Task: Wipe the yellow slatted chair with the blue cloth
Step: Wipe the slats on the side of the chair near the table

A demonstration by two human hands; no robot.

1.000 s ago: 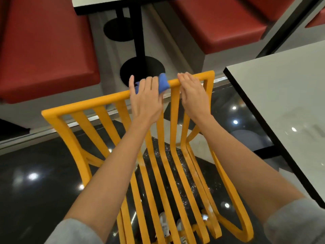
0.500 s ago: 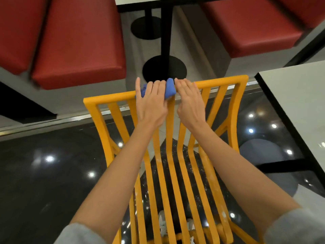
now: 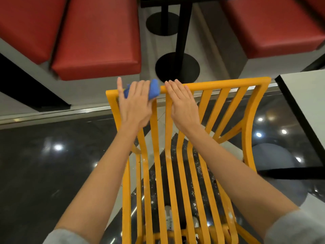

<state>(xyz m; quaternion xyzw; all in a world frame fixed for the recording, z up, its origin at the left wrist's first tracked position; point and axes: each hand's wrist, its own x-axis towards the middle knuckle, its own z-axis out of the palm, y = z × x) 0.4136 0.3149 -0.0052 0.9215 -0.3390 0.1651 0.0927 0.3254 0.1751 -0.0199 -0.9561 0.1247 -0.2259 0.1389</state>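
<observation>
The yellow slatted chair (image 3: 228, 84) stands in front of me, its top rail running left to right and its slats curving down toward the seat. My left hand (image 3: 134, 104) presses the folded blue cloth (image 3: 153, 88) against the top rail near its left corner; most of the cloth is hidden under my fingers. My right hand (image 3: 182, 104) lies flat over the top rail just right of the cloth, fingers together and draped over the rail, steadying the chair.
Red padded benches (image 3: 98, 41) sit beyond the chair on both sides of a black table pedestal (image 3: 177, 66). A white table with a black edge (image 3: 306, 103) stands close to the chair's right. The floor is dark and glossy.
My left hand has slid the blue cloth leftward along the top rail toward the left corner. My view has shifted, so the chair now sits further right in the frame.
</observation>
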